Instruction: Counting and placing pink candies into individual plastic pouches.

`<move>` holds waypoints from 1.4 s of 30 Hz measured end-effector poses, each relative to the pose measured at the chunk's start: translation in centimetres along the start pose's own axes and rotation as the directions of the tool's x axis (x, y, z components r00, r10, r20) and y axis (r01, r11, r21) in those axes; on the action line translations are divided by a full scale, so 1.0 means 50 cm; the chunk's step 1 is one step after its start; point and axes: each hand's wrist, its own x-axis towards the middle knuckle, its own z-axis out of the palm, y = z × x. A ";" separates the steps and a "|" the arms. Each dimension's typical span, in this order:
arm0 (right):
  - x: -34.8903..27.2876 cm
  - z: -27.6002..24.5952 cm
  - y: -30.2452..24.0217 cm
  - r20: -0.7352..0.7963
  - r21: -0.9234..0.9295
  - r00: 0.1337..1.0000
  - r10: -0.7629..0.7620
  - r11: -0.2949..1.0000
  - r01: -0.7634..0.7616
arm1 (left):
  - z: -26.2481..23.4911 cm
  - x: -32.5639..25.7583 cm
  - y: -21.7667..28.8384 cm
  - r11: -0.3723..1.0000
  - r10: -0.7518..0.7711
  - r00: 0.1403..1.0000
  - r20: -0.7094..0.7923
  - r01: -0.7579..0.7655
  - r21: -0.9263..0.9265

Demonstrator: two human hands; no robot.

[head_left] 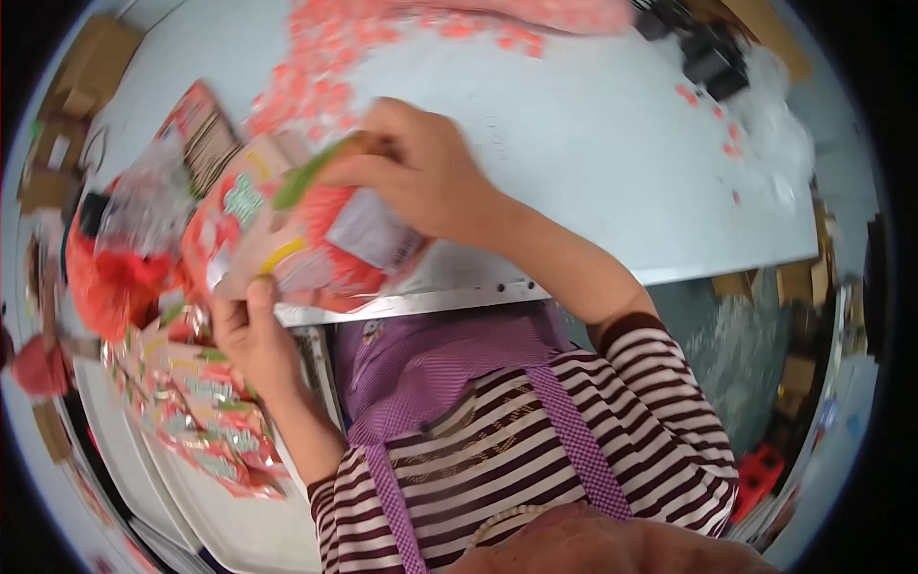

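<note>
Person in a striped shirt (459, 450) and purple apron (430, 359) stands at the near edge of a pale tabletop (593, 191). One printed packet (320, 234), shiny, red and pink with a whitish panel, is held up over the near edge, left of the tabletop's middle. Left hand (251, 340) closed in a pinch, thumb and fingers on the packet's lower left corner. Right hand (435, 172) closed too, thumb against curled fingers, gripping the packet's upper side by a green strip (308, 180); fingers slightly blurred. Toward the far edge, left of centre, a loose spread of small pink-red pieces (320, 77). Left part of the tabletop crowded: a flat packet (199, 143) with dark printed lines, crumpled clear plastic (148, 215), an orange-red bag (105, 292) near the left edge. Far right corner: black objects (715, 62), kind unclear, with a clear plastic bag (773, 124) beside them and a few stray pieces (732, 134) nearby. Off the near left corner, a pale tray (253, 536) carries a heap of similar packets (206, 411), overlapping, by the left forearm
</note>
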 end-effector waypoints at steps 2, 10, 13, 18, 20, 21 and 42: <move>0.014 0.006 0.000 -0.048 0.059 0.997 -0.054 0.997 0.057 | -0.007 0.017 -0.010 0.989 -0.005 0.995 0.097 0.019 -0.147; 0.040 -0.016 -0.004 0.123 0.190 0.989 -0.087 0.980 0.062 | 0.018 0.051 0.007 1.000 -0.003 0.997 0.072 0.003 -0.007; 0.046 -0.011 0.004 0.156 0.247 0.983 -0.092 0.968 0.052 | -0.014 0.065 -0.009 1.000 -0.011 0.999 0.048 0.011 0.016; 0.064 -0.030 -0.063 0.562 0.036 0.826 -0.051 0.999 0.038 | -0.055 0.038 0.043 0.923 0.226 0.970 0.094 -0.244 0.297; 0.064 -0.025 -0.032 0.536 -0.131 0.804 -0.256 0.916 0.379 | -0.034 0.027 0.070 0.880 0.265 0.949 0.171 -0.310 0.360; 0.056 -0.023 -0.044 0.493 -0.131 0.847 -0.199 0.945 0.298 | -0.040 0.015 0.083 0.908 0.151 0.975 0.161 -0.201 0.367; -0.047 0.096 -0.160 0.711 -0.084 0.528 -0.465 0.689 0.720 | -0.094 -0.114 0.131 0.723 0.504 0.831 0.237 -0.556 0.411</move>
